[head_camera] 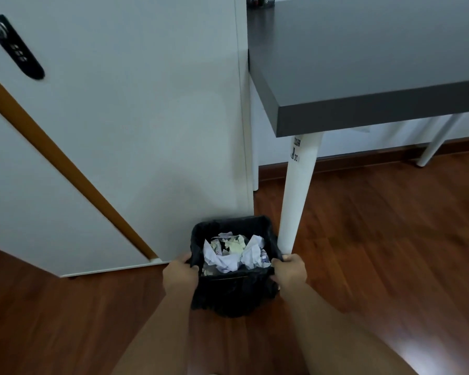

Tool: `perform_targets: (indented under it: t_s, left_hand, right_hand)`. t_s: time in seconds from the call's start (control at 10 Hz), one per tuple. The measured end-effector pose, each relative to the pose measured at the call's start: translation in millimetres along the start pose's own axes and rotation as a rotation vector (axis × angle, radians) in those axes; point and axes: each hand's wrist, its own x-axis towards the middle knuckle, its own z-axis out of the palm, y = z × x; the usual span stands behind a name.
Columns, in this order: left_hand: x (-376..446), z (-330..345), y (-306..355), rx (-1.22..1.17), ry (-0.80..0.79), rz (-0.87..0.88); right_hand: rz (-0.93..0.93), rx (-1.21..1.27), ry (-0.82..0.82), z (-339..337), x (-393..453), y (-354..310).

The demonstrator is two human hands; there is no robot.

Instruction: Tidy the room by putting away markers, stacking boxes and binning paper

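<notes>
A small square waste bin [232, 293] lined with a black bag sits low in the middle of the head view, against the white wall and beside a table leg. Crumpled white and printed paper [234, 254] fills it. My left hand [179, 274] grips the bin's left rim, thumb over the edge. My right hand [290, 272] grips the right rim the same way. Whether the bin rests on the floor or is lifted I cannot tell.
A dark grey table [363, 66] on white legs [295, 201] stands at the right, one leg touching the bin's right side. A mesh pen holder [260, 0] shows at its far corner. A white door [38, 185] with a black lock stands open at the left. Wooden floor [390, 253] spreads around.
</notes>
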Motion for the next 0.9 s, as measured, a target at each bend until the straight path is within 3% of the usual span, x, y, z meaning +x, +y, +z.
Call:
perform_targets:
  t_s: [0.2, 0.6, 0.7, 0.9]
  left_hand:
    - [16, 3, 2, -0.09, 0.002, -0.09]
    - [30, 10, 2, -0.048, 0.044, -0.069]
    - [23, 11, 3, -0.078, 0.027, -0.037]
    - [-37, -20, 6, -0.144, 0.137, -0.073]
  right_hand:
    - [-0.03, 0.068, 0.064, 11, 6, 5]
    - [0.084, 0.238, 0.039, 20, 28, 12]
    - [0.089, 0.247, -0.035, 9, 28, 9]
    - [0.016, 0.084, -0.223, -49, 6, -8]
